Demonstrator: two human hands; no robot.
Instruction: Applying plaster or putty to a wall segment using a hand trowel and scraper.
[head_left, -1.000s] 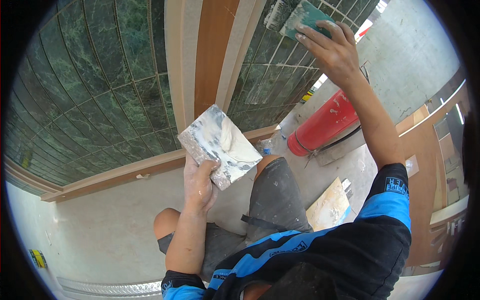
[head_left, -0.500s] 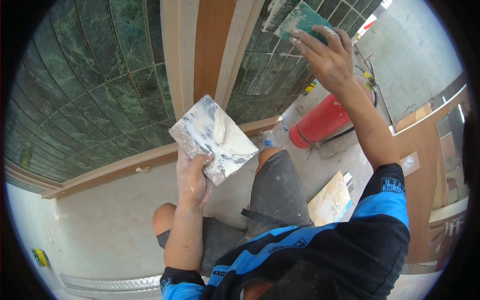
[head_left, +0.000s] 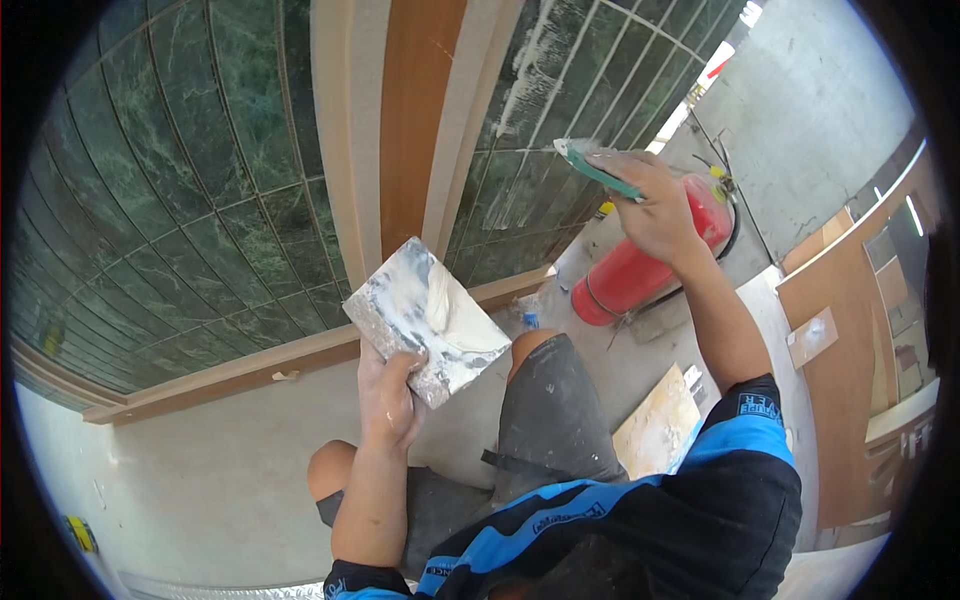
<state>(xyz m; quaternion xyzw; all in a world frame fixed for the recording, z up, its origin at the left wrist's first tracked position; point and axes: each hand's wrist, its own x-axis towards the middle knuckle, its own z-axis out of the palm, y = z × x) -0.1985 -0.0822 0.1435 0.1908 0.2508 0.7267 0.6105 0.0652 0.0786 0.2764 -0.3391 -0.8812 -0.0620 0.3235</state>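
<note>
White paste fills some lines between the green wall tiles (head_left: 560, 130) where the right hand (head_left: 655, 205) pinches a green float (head_left: 598, 170), while tiles further left look bare and the left hand (head_left: 388, 395) grips a board of paste (head_left: 425, 318).

The tiled wall (head_left: 180, 200) stands ahead of the person, with a vertical wooden post (head_left: 415, 110) set against it at centre. A wooden skirting (head_left: 250, 365) runs along the wall's base, on the floor (head_left: 200, 480). The left hand (head_left: 390, 400) holds a square board (head_left: 425, 318) before the post. The right hand (head_left: 655, 205) presses a float (head_left: 597, 168) against the wall right of the post. A fire extinguisher (head_left: 650, 260) lies on the floor beneath that hand. A flat slab (head_left: 660, 425) lies right of the person's knee (head_left: 545, 350).
</note>
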